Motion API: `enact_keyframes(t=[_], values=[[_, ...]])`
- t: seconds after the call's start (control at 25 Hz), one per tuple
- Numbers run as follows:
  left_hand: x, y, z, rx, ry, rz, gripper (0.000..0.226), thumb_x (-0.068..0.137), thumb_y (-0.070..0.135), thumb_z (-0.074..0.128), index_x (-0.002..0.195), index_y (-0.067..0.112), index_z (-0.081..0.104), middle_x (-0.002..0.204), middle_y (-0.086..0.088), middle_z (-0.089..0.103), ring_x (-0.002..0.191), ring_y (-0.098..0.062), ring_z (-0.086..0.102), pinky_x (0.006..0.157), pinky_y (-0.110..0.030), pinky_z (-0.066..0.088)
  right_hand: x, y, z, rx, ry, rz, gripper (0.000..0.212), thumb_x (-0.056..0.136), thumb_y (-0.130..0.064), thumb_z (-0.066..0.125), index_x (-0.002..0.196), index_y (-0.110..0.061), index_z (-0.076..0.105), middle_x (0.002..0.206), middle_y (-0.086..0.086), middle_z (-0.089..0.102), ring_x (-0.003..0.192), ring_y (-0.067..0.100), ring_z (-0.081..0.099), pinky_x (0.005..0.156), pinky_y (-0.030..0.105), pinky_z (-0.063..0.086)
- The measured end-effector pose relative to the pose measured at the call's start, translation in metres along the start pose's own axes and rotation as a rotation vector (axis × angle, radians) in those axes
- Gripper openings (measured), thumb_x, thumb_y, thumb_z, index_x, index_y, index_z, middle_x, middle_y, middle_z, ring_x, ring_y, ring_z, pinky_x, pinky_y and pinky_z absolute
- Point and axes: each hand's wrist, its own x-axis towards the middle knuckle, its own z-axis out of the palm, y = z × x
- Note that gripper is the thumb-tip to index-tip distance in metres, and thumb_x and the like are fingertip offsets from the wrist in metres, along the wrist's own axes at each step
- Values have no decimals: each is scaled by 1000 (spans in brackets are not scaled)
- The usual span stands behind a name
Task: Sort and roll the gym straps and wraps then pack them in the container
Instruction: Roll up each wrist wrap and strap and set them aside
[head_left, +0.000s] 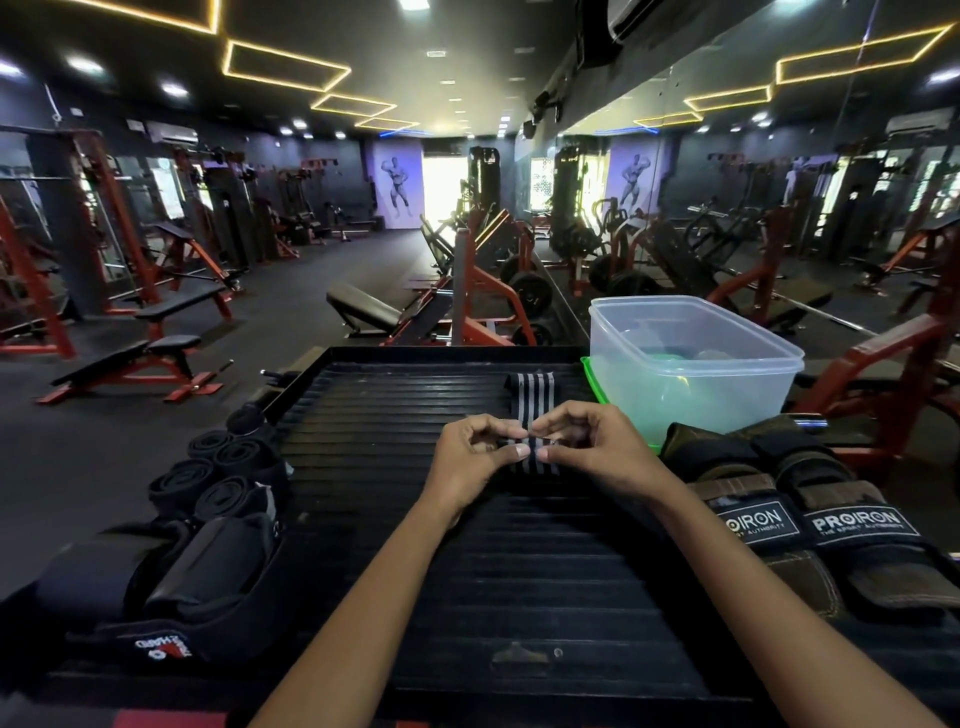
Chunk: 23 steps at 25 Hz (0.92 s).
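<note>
Room: gym, benches and racks behind, mirror wall at right.
Surface: black ribbed platform (467, 545).
Wrap: striped wrap (531, 395) lies flat, running away from the hands; its near end is between the fingertips.
Left hand (470, 457): pinches the near end.
Right hand (592, 447): pinches it too, just beside the left.
Container (691, 364): clear tub, far right.
Rolls (218, 473): black, left edge.
Gloves (800, 519): right.
</note>
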Motion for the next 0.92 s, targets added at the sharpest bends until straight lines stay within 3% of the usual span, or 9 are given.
enact_keyframes(t=[0.24, 0.44, 0.64, 0.84, 0.92], values=[[1, -3, 1, 59, 15, -14, 18, 74, 1, 79, 78, 16, 70, 81, -1, 72, 72, -6, 66, 70, -20, 51, 1, 3, 4, -61, 18, -34, 27, 73, 3, 78, 87, -19, 69, 88, -1, 72, 84, 18, 68, 84, 38, 55], [3, -3, -1, -25, 87, -93, 11, 77, 2, 75, 76, 12, 71, 77, 0, 71, 75, -7, 64, 71, -19, 47, -3, -3, 6, -134, -1, -67, 22, 71, 0, 81, 84, -13, 70, 70, -19, 63, 62, 7, 51, 62, 21, 43], [4, -4, 0, -82, 92, -79, 12, 78, -1, 73, 74, 10, 72, 80, -3, 72, 79, -11, 64, 76, -24, 49, -3, -4, 8, -145, 81, -82, 22, 66, -4, 85, 83, -15, 78, 83, -3, 70, 69, 16, 61, 66, 25, 48], [1, -1, -1, -64, 1, -27, 13, 74, 3, 79, 83, 11, 75, 90, -7, 75, 86, -16, 70, 82, -28, 53, -4, -3, 3, -319, 91, -67, 10, 78, -13, 78, 85, -20, 77, 67, 0, 71, 59, 6, 60, 62, 25, 49], [0, 0, -3, 110, -12, 51, 15, 75, 9, 79, 84, 21, 75, 90, -5, 75, 87, -20, 70, 81, -30, 55, -4, -3, 1, -343, 90, -60, 8, 79, -15, 77, 83, -22, 76, 67, -2, 72, 59, 4, 60, 63, 24, 49]])
